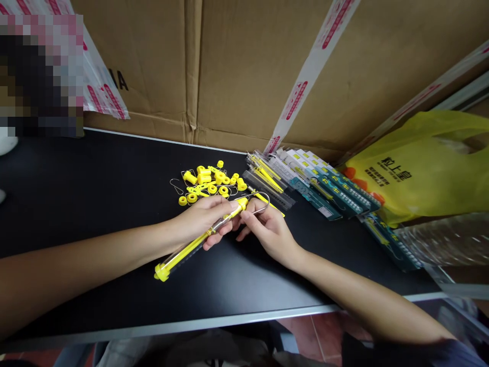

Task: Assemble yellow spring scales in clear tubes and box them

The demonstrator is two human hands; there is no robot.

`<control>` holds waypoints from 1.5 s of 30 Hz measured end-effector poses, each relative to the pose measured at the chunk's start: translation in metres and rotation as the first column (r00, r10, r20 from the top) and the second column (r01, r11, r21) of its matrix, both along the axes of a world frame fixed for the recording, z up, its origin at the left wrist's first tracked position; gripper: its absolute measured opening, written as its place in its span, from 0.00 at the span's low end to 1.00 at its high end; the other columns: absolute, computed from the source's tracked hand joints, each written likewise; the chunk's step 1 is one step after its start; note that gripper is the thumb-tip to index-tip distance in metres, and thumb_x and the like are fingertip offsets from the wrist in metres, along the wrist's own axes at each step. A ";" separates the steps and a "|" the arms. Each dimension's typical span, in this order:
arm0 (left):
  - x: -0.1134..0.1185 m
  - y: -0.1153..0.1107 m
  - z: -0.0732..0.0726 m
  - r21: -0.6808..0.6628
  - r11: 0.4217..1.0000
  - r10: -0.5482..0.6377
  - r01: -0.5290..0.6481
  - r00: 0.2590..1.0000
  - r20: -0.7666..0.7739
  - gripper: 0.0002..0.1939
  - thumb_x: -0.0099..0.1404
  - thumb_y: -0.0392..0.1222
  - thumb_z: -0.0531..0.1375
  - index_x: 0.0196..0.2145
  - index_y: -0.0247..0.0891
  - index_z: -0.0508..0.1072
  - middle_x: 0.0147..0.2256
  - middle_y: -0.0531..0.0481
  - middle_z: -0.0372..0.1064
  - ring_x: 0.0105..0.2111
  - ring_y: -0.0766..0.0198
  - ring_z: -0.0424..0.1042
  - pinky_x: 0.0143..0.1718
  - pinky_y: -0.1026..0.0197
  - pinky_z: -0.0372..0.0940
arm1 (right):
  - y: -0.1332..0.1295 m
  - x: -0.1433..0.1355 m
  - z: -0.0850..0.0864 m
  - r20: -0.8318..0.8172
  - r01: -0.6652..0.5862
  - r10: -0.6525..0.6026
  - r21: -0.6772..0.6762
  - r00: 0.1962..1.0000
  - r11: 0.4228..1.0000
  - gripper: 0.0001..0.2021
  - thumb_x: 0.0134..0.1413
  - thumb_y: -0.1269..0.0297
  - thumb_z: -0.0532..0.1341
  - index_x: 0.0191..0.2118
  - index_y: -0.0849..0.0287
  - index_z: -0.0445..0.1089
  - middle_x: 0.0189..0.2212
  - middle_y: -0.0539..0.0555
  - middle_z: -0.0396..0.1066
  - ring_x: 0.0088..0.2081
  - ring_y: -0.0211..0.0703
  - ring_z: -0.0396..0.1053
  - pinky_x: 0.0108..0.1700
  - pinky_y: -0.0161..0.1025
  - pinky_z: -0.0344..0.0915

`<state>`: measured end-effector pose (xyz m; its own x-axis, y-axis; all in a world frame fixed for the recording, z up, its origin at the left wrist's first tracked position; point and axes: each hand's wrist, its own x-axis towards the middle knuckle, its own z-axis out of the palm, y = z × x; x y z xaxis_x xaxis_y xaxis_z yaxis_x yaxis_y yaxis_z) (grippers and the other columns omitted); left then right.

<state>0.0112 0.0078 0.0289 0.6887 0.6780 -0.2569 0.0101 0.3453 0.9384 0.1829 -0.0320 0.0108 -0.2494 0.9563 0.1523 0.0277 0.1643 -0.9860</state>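
Over the black tabletop (114, 196), a tube (193, 248) slants through the left fingers (214, 240).

The person is wearing a dark sleeve (412, 354), bluish at one side, on the right arm (355, 290). Forearms (114, 255), left hand (208, 216) and right hand (273, 232) are showing bare.

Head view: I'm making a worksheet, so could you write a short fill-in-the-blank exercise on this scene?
1. The left hand holds a clear tube with end pieces colored ____.
2. The plastic bag is nearer to the right hand than to the ____ hand.
3. The tabletop under both hands is colored ____.

Missing words: yellow; left; black.
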 end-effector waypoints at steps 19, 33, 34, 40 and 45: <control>-0.003 -0.003 -0.001 -0.189 0.975 -0.077 0.114 0.978 0.193 0.19 0.70 0.48 0.49 0.25 0.36 0.63 0.14 0.59 0.57 0.07 0.76 0.50 0.06 0.74 0.51 | -0.005 0.003 0.003 0.042 0.009 -0.013 0.102 0.999 0.995 0.10 0.61 0.61 0.58 0.30 0.59 0.64 0.25 0.48 0.67 0.26 0.32 0.68 0.30 0.31 0.70; -0.004 -0.002 0.003 -0.145 0.981 -0.110 0.132 0.982 0.151 0.19 0.71 0.50 0.48 0.28 0.35 0.65 0.16 0.59 0.57 0.08 0.76 0.51 0.06 0.74 0.52 | -0.005 0.002 0.005 -0.077 -0.002 -0.002 -0.045 0.997 0.999 0.13 0.58 0.54 0.60 0.30 0.59 0.66 0.25 0.49 0.70 0.25 0.34 0.68 0.30 0.35 0.71; -0.004 -0.002 0.002 -0.152 0.979 -0.111 0.135 0.981 0.158 0.19 0.71 0.50 0.47 0.27 0.35 0.64 0.16 0.59 0.57 0.08 0.76 0.51 0.06 0.74 0.52 | -0.005 0.002 0.005 -0.060 0.014 -0.016 -0.037 0.998 0.999 0.13 0.58 0.54 0.60 0.30 0.59 0.66 0.25 0.49 0.70 0.24 0.34 0.68 0.30 0.35 0.70; -0.003 -0.002 -0.002 -0.198 0.974 -0.075 0.107 0.983 0.165 0.17 0.71 0.50 0.47 0.28 0.38 0.60 0.16 0.59 0.58 0.08 0.75 0.51 0.07 0.74 0.52 | -0.004 -0.001 -0.001 -0.014 0.068 -0.068 -0.003 0.998 0.998 0.11 0.56 0.57 0.62 0.29 0.59 0.67 0.24 0.48 0.68 0.26 0.34 0.67 0.30 0.33 0.69; -0.002 -0.004 0.000 -0.118 0.990 -0.063 0.075 0.993 0.096 0.14 0.71 0.51 0.47 0.31 0.40 0.58 0.16 0.61 0.57 0.08 0.76 0.50 0.07 0.75 0.51 | -0.002 0.000 -0.003 -0.076 0.024 -0.030 -0.077 0.997 0.997 0.12 0.55 0.56 0.63 0.29 0.60 0.67 0.25 0.49 0.70 0.29 0.35 0.70 0.33 0.35 0.71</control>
<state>0.0095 0.0037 0.0284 0.7572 0.5957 -0.2679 -0.0465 0.4583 0.8876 0.1829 -0.0345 0.0078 -0.2132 0.9722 0.0964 -0.0458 0.0886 -0.9950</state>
